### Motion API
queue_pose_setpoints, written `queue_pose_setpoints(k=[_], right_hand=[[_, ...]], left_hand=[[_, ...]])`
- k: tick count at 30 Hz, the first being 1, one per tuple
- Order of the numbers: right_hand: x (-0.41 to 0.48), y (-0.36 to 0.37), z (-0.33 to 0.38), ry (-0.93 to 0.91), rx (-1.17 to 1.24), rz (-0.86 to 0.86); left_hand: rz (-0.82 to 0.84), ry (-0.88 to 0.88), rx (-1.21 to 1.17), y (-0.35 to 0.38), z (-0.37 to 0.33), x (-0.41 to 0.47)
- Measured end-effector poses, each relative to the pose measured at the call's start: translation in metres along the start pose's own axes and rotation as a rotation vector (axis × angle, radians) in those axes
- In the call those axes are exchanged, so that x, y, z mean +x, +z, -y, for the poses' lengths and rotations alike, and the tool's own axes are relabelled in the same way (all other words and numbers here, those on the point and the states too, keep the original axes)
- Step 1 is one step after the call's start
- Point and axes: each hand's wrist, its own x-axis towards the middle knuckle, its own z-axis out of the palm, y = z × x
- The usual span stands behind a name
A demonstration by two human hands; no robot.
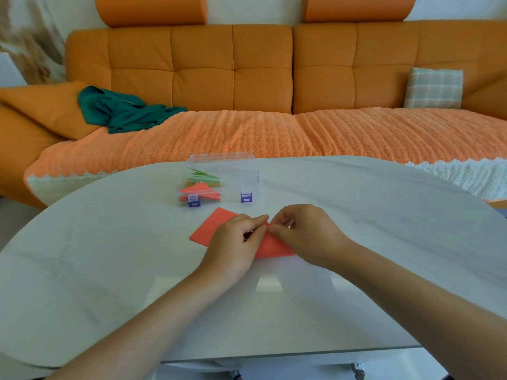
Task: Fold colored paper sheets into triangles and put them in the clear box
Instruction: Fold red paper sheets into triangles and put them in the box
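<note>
two hands (236,239) (304,231) pinch one red sheet (211,227)

A white bench (109,270) lies under the left hand (236,237) and right hand (304,234). Beyond them stands an orange sofa (203,72), a ribbed orange throw (274,133) over its seat. Far beyond the left hand and to its left lies a crumpled green cloth (123,111); far beyond the right hand, to its right, a plaid cushion (433,87) leans on the backrest.

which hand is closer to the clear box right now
Left. The left hand pinches the red paper just in front of the clear box, below its paper-filled side. The right hand pinches the same paper farther right.
</note>
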Motion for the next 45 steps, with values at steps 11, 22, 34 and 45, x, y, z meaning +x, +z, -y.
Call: queue_pose_setpoints(k=[11, 22, 34, 45], right_hand=[[0.004, -0.001, -0.006, 0.151, -0.139, 0.169], [0.004, 0.01, -0.004, -0.029, -0.583, 0.056], [-0.003, -0.004, -0.011, -0.188, -0.484, 0.146], [-0.003, 0.002, -0.011, -0.136, -0.541, 0.117]], left_hand=[[0.126, 0.164, 0.298, -0.026, -0.004, -0.002], [0.446, 0.349, 0.416, -0.024, -0.001, -0.012], [0.457, 0.395, 0.515, -0.026, -0.007, -0.018], [0.403, 0.594, 0.713, -0.02, -0.018, -0.045]])
